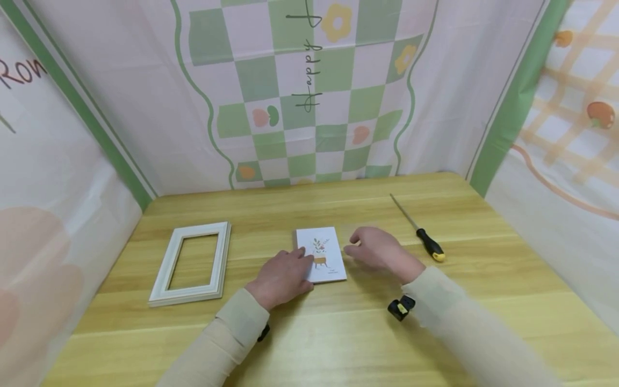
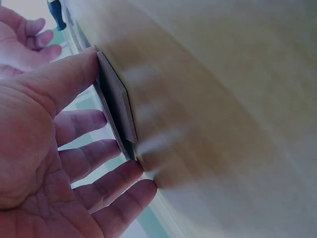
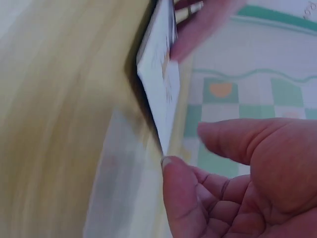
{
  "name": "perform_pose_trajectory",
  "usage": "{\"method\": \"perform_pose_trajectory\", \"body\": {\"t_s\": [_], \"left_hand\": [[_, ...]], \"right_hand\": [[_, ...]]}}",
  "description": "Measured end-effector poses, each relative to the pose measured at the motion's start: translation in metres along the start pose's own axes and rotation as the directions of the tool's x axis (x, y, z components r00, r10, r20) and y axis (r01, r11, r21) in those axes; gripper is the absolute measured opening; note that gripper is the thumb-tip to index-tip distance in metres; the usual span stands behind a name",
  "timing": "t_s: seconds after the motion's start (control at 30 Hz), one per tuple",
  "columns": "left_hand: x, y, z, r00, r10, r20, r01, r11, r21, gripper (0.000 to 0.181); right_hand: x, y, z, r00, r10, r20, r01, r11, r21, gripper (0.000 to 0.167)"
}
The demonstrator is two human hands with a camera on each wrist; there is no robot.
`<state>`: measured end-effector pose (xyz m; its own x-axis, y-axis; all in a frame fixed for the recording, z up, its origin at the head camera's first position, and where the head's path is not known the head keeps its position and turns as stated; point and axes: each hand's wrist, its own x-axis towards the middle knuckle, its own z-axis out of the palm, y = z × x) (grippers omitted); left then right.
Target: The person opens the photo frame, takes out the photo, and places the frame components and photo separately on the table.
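A white card [image 1: 333, 239] with a printed plant and stool lies face up near the table's middle, on a dark board [image 2: 116, 99] whose lower layer shows from the side. My left hand [image 1: 283, 277] holds its left side, thumb at the near left corner and fingertips on the face and edge. Close to the right edge hovers my right hand [image 1: 382, 251], thumb and fingers apart with nothing between them. In the right wrist view a fingertip [image 3: 173, 173] lines up with the card's corner; whether it touches, I cannot tell.
To the left lies a white picture frame [image 1: 221, 258] with the wooden table [image 1: 309, 338] showing through its opening. A screwdriver [image 1: 427, 242] with a black and yellow handle lies on the right. Printed cloth [image 1: 193, 140] walls the table's back and sides.
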<state>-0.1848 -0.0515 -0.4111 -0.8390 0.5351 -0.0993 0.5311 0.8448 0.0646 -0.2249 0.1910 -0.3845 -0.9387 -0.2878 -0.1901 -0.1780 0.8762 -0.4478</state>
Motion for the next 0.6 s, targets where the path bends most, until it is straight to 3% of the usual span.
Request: {"method": "perform_pose_trajectory", "body": {"t_s": [0.17,0.33,0.6], "left_hand": [[0.001,-0.001,0.002,1.0,0.006,-0.004,-0.006,1.0,-0.002,0.061],[0.0,-0.001,0.002,1.0,0.005,-0.008,-0.005,1.0,0.003,0.062],[-0.001,-0.001,0.002,1.0,0.01,-0.012,-0.01,1.0,0.007,0.062]], "right_hand": [[0.007,-0.016,0.013,0.999,-0.03,0.017,0.029,1.0,0.011,0.055],[0.012,-0.026,0.021,1.0,-0.007,0.023,0.007,1.0,-0.003,0.061],[0.017,-0.03,0.025,0.999,-0.002,0.053,-0.002,0.997,0.074,0.048]]}}
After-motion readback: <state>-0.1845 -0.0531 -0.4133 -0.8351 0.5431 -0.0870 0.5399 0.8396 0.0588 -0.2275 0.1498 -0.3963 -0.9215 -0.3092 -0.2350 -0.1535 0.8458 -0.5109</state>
